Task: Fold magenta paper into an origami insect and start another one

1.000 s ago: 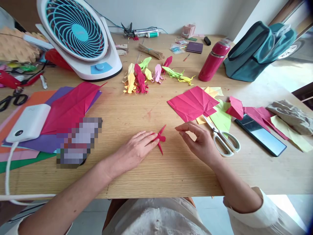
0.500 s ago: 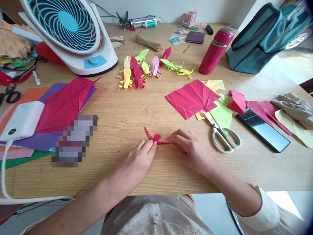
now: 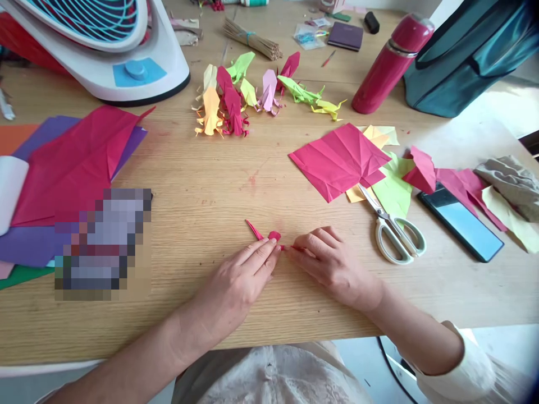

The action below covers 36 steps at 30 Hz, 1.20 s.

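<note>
A small folded red paper piece lies on the wooden table near its front edge. One thin pointed arm of it sticks out to the upper left. My left hand presses its closed fingertips on the body of the piece, covering part of it. To the right, my right hand pinches the thin strip that runs out from the body; its far end is hidden under the fingers.
White-handled scissors and a phone lie right, by a creased red sheet. Folded paper figures stand behind. Coloured sheets and a fan are left, a red bottle back right.
The view has tilted down and come closer. My right hand has moved inward along the thin strip, nearer my left fingertips, covering more of it.
</note>
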Available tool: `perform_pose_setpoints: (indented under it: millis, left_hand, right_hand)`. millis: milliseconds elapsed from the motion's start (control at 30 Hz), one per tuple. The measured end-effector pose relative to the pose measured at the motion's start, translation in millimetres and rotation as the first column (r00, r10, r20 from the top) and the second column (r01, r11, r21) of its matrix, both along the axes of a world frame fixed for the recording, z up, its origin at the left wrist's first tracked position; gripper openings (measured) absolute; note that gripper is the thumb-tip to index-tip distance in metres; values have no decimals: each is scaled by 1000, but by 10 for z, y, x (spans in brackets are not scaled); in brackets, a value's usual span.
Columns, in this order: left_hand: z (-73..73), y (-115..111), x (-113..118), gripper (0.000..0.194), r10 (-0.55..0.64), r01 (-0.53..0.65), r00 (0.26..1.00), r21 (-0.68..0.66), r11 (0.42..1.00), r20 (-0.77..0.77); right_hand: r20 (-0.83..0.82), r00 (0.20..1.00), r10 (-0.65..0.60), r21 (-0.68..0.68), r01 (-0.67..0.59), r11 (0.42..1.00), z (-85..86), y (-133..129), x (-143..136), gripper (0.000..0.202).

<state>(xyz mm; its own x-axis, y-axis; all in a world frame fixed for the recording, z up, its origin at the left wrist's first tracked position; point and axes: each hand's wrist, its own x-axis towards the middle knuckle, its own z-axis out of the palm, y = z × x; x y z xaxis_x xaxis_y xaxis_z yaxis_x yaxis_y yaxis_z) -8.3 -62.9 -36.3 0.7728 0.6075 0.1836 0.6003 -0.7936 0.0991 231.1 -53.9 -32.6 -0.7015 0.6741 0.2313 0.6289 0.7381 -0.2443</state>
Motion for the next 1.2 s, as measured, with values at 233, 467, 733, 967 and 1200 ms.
perform_pose_setpoints:
  millis: [233, 467, 733, 967, 1200]
  left_hand:
    - [2, -38, 48, 42, 16, -14, 998, 32, 999, -54]
    - [-25, -101, 97, 40, 48, -48, 998, 14, 999, -33]
    - [-79, -294, 175, 41, 118, -119, 992, 13, 993, 38]
    - [-82, -281, 159, 45, 129, -129, 991, 19, 991, 31]
    - [-22, -249, 151, 42, 128, -129, 992, 35, 991, 14]
  right_hand:
    - [60, 997, -50, -34, 52, 998, 67, -118, 47, 41]
    - [20, 959, -282, -110, 283, 953, -21, -449, -159, 53]
    - [60, 914, -401, -105, 406, 908, -34, -589, -471, 56]
    - [123, 869, -480, -45, 488, 872, -30, -666, -449, 57]
    - [162, 841, -516, -12, 524, 852, -27, -690, -445, 56]
